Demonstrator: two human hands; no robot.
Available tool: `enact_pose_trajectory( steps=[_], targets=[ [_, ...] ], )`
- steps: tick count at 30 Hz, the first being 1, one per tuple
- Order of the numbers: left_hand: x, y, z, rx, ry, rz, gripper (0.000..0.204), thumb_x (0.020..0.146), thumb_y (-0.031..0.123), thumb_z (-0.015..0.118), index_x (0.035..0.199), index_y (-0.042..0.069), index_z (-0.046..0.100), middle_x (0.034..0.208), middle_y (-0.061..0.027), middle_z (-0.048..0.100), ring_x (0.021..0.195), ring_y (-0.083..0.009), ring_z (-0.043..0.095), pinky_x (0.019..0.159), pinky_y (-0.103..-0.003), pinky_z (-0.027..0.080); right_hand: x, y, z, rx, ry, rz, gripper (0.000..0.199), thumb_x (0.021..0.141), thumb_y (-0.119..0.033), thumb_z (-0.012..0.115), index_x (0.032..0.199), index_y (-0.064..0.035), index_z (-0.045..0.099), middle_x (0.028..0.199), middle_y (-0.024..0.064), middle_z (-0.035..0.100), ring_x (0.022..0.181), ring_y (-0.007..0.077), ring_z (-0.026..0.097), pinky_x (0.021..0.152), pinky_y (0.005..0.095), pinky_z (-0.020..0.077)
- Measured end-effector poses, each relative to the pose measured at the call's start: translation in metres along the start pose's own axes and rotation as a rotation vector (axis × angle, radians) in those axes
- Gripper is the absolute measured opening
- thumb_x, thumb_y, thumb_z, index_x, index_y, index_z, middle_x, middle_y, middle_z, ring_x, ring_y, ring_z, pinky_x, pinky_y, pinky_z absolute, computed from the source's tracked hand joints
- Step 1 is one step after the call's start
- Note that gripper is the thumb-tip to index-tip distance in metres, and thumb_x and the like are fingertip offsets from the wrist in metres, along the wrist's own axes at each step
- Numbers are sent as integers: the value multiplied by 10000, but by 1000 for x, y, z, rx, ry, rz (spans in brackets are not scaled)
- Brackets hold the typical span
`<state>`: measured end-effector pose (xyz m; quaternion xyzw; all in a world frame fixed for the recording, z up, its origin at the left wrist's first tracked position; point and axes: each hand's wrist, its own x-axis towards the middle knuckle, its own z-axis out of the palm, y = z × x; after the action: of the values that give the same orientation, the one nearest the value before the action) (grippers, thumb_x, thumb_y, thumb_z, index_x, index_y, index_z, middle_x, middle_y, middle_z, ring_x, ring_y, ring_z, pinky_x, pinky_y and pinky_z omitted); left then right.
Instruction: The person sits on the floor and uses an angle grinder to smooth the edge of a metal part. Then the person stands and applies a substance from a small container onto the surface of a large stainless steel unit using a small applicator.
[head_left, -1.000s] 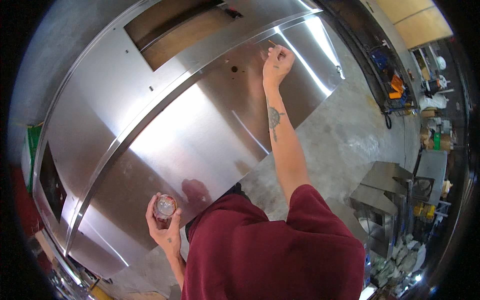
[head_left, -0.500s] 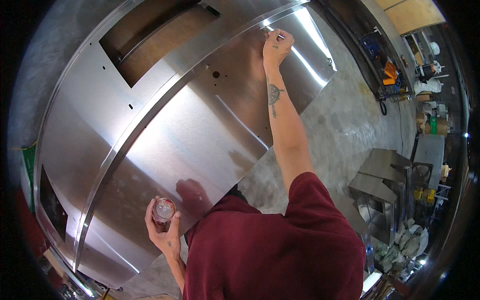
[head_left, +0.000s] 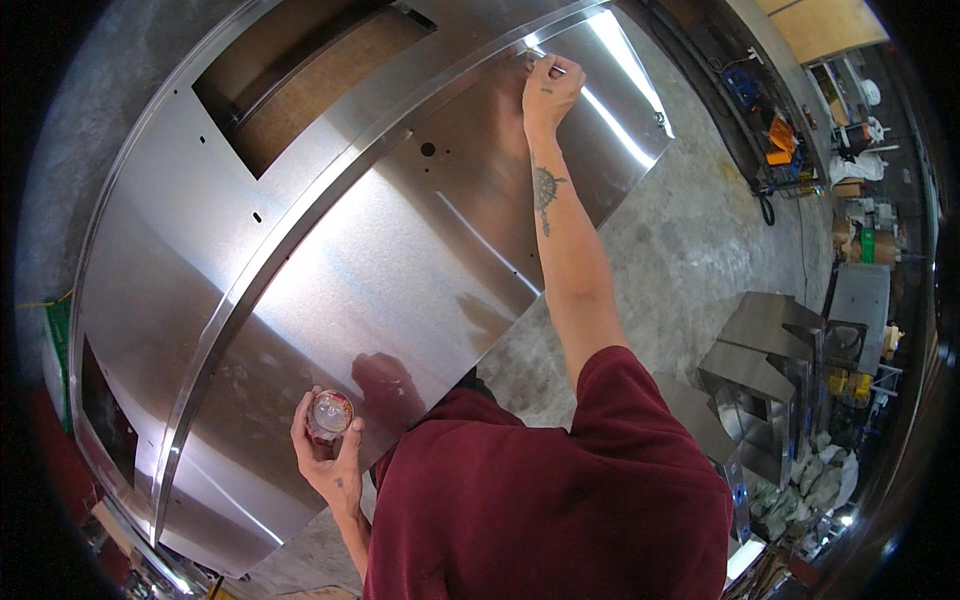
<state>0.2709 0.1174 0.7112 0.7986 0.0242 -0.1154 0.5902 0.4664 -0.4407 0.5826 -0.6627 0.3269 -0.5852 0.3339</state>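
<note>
Metal panel [head_left: 370, 285] under right hand [head_left: 552, 92], wide floor [head_left: 690, 235] beyond right edge [head_left: 635, 181]

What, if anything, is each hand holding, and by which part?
The left hand grips a round clear container around its sides. The right hand pinches a thin stick-like tool between its fingers; where along its length is unclear.

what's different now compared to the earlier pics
The right hand, with its thin stick-like tool, has moved farther forward, toward the long raised silver metal ridge on the shiny sheet-metal panel. The view shifted slightly too. Nothing was taken up or released; the left hand still holds the small clear round container.
</note>
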Motion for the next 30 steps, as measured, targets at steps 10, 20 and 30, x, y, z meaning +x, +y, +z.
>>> enact_pose_trajectory(
  steps=[10,20,30],
  targets=[
    [-2,-1,3,-4,-10,-15,712,879,-5,859,1511,7,529,1507,-174,593,1354,-258,591,1135,-391,516,0,-1,0,7,-1,13,135,998,-91,670,974,38,640,1010,187,609,938,299,601,838,421,529],
    [-5,-5,6,-13,-2,-7,705,885,1,858,1509,2,529,1503,-175,594,1356,-261,590,1146,-393,507,-1,8,3,-2,-1,5,161,1006,-117,666,969,38,644,982,183,617,971,314,591,862,430,513],
    [-18,-12,9,-39,19,3,716,880,-17,856,1512,-5,522,1505,-177,590,1352,-260,592,1145,-393,505,-6,7,2,82,13,111,166,1019,-124,658,994,36,619,1037,174,610,971,285,627,865,420,533]
  ],
)
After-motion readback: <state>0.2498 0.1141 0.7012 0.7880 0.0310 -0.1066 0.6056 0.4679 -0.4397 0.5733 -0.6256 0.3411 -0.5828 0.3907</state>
